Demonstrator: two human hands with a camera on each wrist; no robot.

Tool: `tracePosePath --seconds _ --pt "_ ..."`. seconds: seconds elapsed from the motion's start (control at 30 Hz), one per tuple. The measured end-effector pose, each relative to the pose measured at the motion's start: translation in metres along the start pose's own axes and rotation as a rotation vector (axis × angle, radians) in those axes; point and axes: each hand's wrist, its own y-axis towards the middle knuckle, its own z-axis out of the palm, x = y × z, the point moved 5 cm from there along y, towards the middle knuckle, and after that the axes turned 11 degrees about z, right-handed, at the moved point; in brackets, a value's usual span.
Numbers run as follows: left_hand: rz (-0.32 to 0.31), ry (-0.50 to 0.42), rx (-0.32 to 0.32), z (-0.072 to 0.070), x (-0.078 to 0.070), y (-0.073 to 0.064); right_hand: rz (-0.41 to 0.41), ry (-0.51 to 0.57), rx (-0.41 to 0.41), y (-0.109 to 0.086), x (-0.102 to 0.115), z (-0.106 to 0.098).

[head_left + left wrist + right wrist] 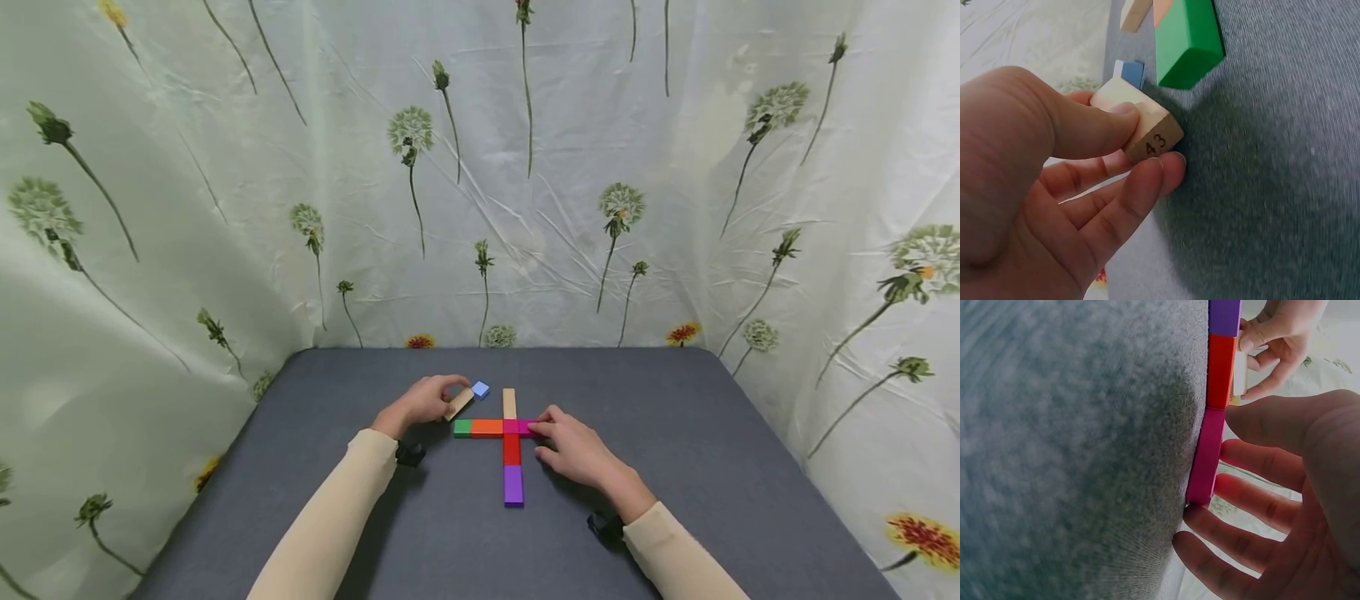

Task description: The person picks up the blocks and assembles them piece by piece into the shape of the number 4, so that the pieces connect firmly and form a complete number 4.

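Observation:
My left hand (429,398) pinches a plain wooden block (1141,115) between thumb and fingers; its end is marked 43. Just beyond that block lies a small blue block (481,390). A cross of coloured blocks lies to the right: green (462,428) and orange (487,428) form the left arm, and a magenta block (1205,456) the right one. A second plain wooden block (509,403) makes the far arm, with red (512,450) and purple (513,486) blocks on the near side. My right hand (577,446) rests its extended fingertips against the magenta block.
The blocks lie on a dark grey tabletop (675,467) with rounded far corners. Behind it and along both sides hangs a pale curtain (480,208) printed with dandelions and other flowers. Each wrist wears a black band (409,454).

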Motion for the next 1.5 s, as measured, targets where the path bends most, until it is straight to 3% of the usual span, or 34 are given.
tracePosePath --seconds 0.3,0.53,0.83,1.17,1.5 --pt "-0.005 -0.037 -0.056 0.004 -0.0033 0.0023 0.011 0.001 0.013 0.0014 -0.0001 0.0005" --pt "-0.034 -0.079 -0.053 0.0044 -0.004 0.0037 0.004 0.006 -0.001 0.0015 0.0001 0.0006" --pt "-0.056 0.068 -0.089 -0.0001 -0.0042 0.0033 0.002 -0.003 -0.002 0.0021 0.0001 0.0002" --pt "-0.069 0.048 -0.107 0.0029 -0.0016 0.0048 0.014 0.006 -0.001 0.0025 -0.0016 0.0009" --pt "-0.061 0.016 -0.085 0.0031 -0.0019 0.002 -0.01 -0.009 -0.028 0.0011 -0.003 0.0015"
